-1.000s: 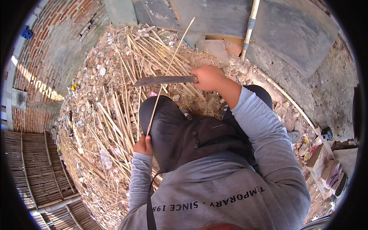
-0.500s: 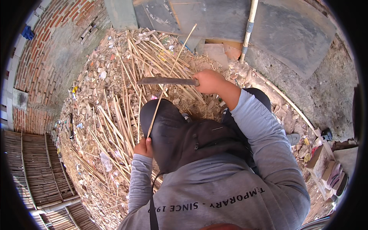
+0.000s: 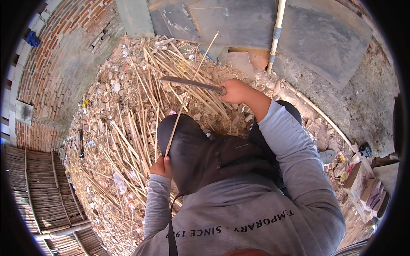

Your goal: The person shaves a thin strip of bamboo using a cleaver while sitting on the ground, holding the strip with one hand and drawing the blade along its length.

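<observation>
My left hand (image 3: pixel 161 167) is closed around the lower end of a long thin bamboo strip (image 3: pixel 183 104), beside my left knee. The strip slants up and away to the right, passing over the knee. In my right hand (image 3: pixel 235 91) is the handle of a machete (image 3: pixel 192 83), its long dark blade pointing left. The blade crosses the strip along its upper half; whether the two touch I cannot tell. Beyond my knees lies a pile of split bamboo strips (image 3: pixel 188 64), and another bundle of strips (image 3: pixel 132 136) lies to the left.
Rubble and litter (image 3: pixel 102 102) cover the ground. A brick wall (image 3: pixel 51 72) rises on the left, above a slatted bamboo panel (image 3: pixel 38 187). Grey boards (image 3: pixel 239 21) and an upright pipe (image 3: pixel 275 38) stand at the far side. Sandals (image 3: pixel 376 196) sit at the right.
The machete blade has tilted, its tip now higher and slightly farther right along the strip. My left hand still grips the strip's lower end, almost unmoved.
</observation>
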Tool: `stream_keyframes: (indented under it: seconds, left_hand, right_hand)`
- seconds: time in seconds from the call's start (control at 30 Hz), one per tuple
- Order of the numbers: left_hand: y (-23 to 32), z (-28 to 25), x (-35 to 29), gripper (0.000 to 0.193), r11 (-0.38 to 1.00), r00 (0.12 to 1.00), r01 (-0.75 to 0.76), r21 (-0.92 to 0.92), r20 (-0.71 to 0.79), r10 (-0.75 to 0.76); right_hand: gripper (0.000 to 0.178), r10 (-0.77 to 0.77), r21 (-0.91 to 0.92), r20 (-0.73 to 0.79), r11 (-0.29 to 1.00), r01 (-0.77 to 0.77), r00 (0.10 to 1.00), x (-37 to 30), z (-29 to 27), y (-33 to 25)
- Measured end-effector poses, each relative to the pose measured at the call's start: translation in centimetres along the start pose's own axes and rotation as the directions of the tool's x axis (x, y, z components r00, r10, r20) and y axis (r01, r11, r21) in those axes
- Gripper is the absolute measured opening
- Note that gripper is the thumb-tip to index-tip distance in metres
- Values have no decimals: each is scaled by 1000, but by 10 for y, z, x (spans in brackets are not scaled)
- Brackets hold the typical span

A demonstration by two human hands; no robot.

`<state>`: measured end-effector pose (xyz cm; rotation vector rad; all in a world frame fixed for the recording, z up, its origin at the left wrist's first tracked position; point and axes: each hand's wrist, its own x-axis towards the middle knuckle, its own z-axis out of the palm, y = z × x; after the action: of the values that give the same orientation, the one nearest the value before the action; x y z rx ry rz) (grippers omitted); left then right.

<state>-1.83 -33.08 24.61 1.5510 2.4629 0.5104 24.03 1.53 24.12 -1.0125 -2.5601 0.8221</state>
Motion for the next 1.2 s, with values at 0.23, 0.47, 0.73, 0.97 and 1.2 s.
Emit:
stream_keyframes:
  seconds: [0.23,0.47,0.73,0.97,1.2]
  left_hand:
    - [-12,7,1,51,1000,1000,-2,6,-17,2]
    - [-8,6,1,52,1000,1000,24,9,-19,-24]
    - [-2,3,0,51,1000,1000,31,-7,-3,-31]
    - [-5,4,0,51,1000,1000,11,26,-19,-11]
    - [-2,4,0,49,1000,1000,13,8,-27,-12]
  right_hand:
    - [28,-53,-58,164,996,63,985,-4,1,-27]
    - [28,-15,-25,44,1000,16,999,-2,0,-11]
    - [31,-15,15,62,1000,14,998,-3,4,-14]
    - [33,-23,-8,77,1000,24,997,-1,-4,-11]
    - [32,-23,4,78,1000,23,997,-2,2,-11]
